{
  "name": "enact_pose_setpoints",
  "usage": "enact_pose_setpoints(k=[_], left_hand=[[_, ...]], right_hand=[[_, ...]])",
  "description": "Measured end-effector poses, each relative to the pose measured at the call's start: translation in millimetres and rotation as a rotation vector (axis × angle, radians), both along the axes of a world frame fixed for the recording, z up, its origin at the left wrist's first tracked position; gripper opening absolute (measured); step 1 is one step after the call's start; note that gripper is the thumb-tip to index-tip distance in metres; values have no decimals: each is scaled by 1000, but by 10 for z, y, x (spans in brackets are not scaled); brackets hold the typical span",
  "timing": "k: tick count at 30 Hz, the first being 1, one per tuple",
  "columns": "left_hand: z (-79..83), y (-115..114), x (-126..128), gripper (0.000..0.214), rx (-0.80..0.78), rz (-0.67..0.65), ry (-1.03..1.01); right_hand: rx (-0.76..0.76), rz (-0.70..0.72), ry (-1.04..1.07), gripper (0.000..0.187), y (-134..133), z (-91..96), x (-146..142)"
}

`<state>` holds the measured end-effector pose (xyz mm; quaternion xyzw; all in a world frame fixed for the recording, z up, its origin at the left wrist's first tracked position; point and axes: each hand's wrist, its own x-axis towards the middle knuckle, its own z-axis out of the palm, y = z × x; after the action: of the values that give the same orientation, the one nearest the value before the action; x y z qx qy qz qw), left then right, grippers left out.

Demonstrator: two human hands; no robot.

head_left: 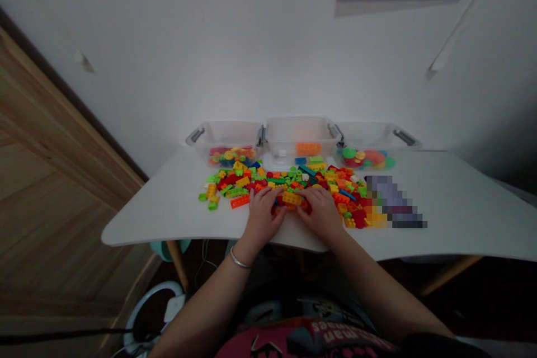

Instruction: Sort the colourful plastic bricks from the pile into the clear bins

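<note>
My left hand (264, 213) rests at the near edge of a heap of toy building bricks (239, 182), fingers spread forward and thumb apart. Facing it from the other side, my right hand (322, 211) also has its fingers apart, over the bricks. A yellow building brick (292, 198) with studs on top lies between the two sets of fingertips, which are at or close to its ends. I cannot make out a firm hold on it. Orange and red pieces show just below it, partly covered by my hands.
Three clear plastic bins stand along the wall: a left bin (229, 133) and a right bin (369, 131) with colourful pieces, and a middle bin (289, 130) near an orange brick. A pixelated flat object (394, 198) lies right of the heap on the white table (168, 207).
</note>
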<state>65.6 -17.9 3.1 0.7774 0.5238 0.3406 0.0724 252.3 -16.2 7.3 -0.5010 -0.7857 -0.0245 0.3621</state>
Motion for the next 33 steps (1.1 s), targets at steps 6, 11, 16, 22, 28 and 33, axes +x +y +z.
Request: enact_pose_setpoints(k=[6, 11, 16, 22, 28, 33], left_hand=[[-7, 13, -1, 37, -7, -10, -5], [-6, 39, 3, 33, -19, 14, 1], [16, 28, 7, 27, -40, 7, -5], [-29, 65, -2, 34, -6, 34, -66], [-43, 57, 11, 36, -10, 65, -1], [-54, 57, 23, 35, -19, 95, 45]], right_hand=[[-9, 42, -8, 27, 39, -55, -4], [-22, 74, -2, 29, 66, -74, 11], [-8, 50, 14, 31, 75, -105, 14], [8, 37, 95, 27, 62, -80, 16], [117, -110, 263, 29, 321, 363, 202], [168, -278, 295, 36, 809, 784, 478]])
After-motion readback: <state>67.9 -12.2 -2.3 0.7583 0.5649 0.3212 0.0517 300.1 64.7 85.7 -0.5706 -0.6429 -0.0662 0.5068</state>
